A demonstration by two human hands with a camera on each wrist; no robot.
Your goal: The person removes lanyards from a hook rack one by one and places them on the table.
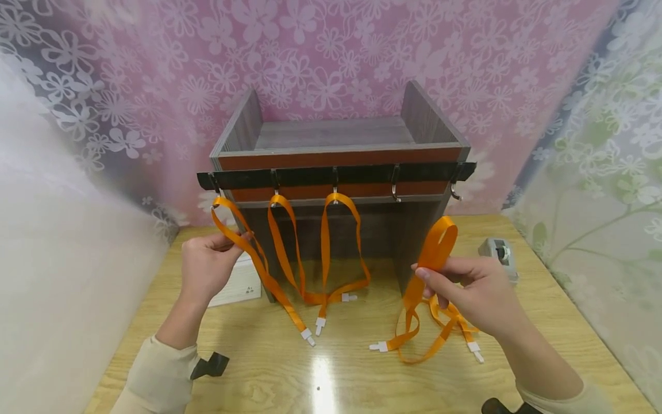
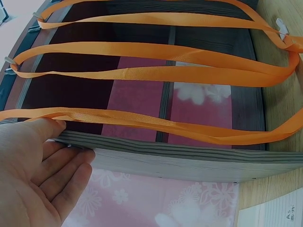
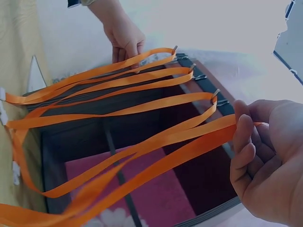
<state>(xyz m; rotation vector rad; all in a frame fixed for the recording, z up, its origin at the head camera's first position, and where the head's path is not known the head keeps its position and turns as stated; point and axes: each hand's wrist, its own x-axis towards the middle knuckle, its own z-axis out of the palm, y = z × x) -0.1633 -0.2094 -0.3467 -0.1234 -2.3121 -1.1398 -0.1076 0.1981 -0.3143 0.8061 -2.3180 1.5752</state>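
Note:
My right hand (image 1: 473,290) pinches an orange lanyard (image 1: 439,244) between thumb and fingers, its loop sticking up and its tail with a white clip (image 1: 381,346) resting on the table. Three more orange lanyards hang from hooks on the left and middle of a black strip (image 1: 305,177); their clipped ends lie below. In the left wrist view, my left hand (image 2: 40,165) touches the front edge of the grey shelf unit's side panel (image 2: 156,151), its thumb right by the leftmost lanyard (image 2: 189,132), fingers loosely extended along the outer face.
Two bare hooks (image 1: 395,190) are at the strip's right. Another orange lanyard (image 1: 460,322) lies below my right hand. A grey tape dispenser (image 1: 500,259) stands at the right, a lined paper pad (image 1: 238,284) at the left. Walls border the table (image 1: 279,379).

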